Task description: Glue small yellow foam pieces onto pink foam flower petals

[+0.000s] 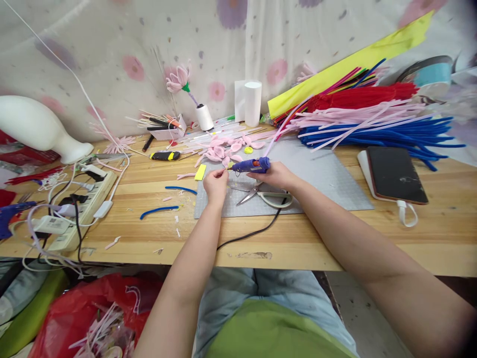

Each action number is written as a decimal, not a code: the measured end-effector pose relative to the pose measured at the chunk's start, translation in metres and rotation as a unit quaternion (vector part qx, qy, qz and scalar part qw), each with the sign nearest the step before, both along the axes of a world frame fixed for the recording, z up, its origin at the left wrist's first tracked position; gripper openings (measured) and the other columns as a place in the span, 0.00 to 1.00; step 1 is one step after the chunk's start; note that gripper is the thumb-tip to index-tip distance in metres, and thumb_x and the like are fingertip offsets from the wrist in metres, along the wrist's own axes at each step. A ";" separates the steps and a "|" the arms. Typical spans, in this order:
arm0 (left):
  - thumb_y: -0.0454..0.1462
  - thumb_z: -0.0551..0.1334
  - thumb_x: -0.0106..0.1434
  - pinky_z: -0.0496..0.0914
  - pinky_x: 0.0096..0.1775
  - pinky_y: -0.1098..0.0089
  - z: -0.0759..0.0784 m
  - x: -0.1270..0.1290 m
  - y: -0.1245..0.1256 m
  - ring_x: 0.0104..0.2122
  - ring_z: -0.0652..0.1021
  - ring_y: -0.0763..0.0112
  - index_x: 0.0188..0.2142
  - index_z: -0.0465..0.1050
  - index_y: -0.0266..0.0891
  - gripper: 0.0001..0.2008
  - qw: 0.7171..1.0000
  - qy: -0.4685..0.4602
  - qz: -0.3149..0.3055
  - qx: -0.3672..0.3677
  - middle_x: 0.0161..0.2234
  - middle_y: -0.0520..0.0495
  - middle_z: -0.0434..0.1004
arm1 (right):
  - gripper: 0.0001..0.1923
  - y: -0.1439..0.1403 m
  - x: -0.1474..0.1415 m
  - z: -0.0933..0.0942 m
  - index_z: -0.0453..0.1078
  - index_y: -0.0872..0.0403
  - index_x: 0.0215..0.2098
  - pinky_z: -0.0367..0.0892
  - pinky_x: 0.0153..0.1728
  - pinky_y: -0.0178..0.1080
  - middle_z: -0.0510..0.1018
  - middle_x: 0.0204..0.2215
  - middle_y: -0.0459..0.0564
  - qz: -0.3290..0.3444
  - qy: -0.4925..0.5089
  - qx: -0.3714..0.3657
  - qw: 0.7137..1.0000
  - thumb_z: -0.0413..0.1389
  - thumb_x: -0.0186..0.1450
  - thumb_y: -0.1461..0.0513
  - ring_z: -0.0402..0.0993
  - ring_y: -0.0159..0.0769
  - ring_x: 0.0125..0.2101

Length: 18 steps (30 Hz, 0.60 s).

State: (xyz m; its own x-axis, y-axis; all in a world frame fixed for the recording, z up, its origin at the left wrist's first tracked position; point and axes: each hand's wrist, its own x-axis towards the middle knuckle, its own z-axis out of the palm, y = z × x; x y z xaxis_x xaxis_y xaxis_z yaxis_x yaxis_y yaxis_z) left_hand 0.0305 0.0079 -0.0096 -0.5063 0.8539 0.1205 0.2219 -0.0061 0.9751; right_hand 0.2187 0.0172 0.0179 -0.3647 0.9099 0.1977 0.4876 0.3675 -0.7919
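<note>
My right hand (276,175) is wrapped round a blue hot glue gun (250,165), which points left. Its nozzle ends right at the fingertips of my left hand (216,185), whose fingers are pinched together. What they grip is too small to make out; a pink fuzzy petal (225,161) shows just above them. Behind both hands lies a heap of pink pipe-cleaner petals (218,150). Scissors (274,197) with pale handles rest on the grey cutting mat (328,174) below the glue gun.
Bundles of red (365,97) and blue pipe cleaners (376,136) lie at the back right, near a black tablet-like device (397,174). A pink flower (179,82) stands in a white spool. A power strip (84,211) with tangled cables and a foam head (37,127) occupy the left.
</note>
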 end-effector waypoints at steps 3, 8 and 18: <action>0.37 0.63 0.48 0.70 0.34 0.69 -0.001 0.000 0.000 0.25 0.74 0.74 0.26 0.78 0.36 0.06 1.000 0.000 -0.004 0.001 0.24 0.50 0.76 | 0.16 0.000 0.000 0.000 0.76 0.52 0.34 0.66 0.31 0.37 0.77 0.25 0.45 0.000 0.004 0.003 1.000 0.58 0.54 0.50 0.72 0.37 0.29; 0.37 0.63 0.48 0.71 0.34 0.69 -0.003 0.000 0.000 0.25 0.74 0.74 0.27 0.78 0.37 0.07 1.000 0.005 -0.007 0.000 0.25 0.50 0.77 | 0.16 -0.001 -0.001 0.004 0.75 0.53 0.33 0.67 0.32 0.37 0.76 0.24 0.45 -0.008 -0.001 0.004 1.000 0.58 0.54 0.51 0.72 0.37 0.28; 0.37 0.63 0.48 0.71 0.34 0.69 0.000 0.001 -0.002 0.25 0.74 0.73 0.27 0.78 0.36 0.08 1.000 0.005 -0.008 -0.004 0.25 0.48 0.76 | 0.16 -0.001 -0.001 0.003 0.75 0.53 0.35 0.67 0.33 0.37 0.77 0.26 0.46 -0.003 -0.009 0.018 1.000 0.58 0.54 0.51 0.72 0.37 0.29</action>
State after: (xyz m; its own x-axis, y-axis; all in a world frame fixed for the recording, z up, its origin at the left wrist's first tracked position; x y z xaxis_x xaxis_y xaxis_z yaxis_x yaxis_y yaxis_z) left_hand 0.0314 0.0061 -0.0099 -0.4906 0.8632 0.1193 0.2325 -0.0023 0.9726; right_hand 0.2181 0.0166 0.0207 -0.3625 0.9046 0.2243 0.5038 0.3927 -0.7694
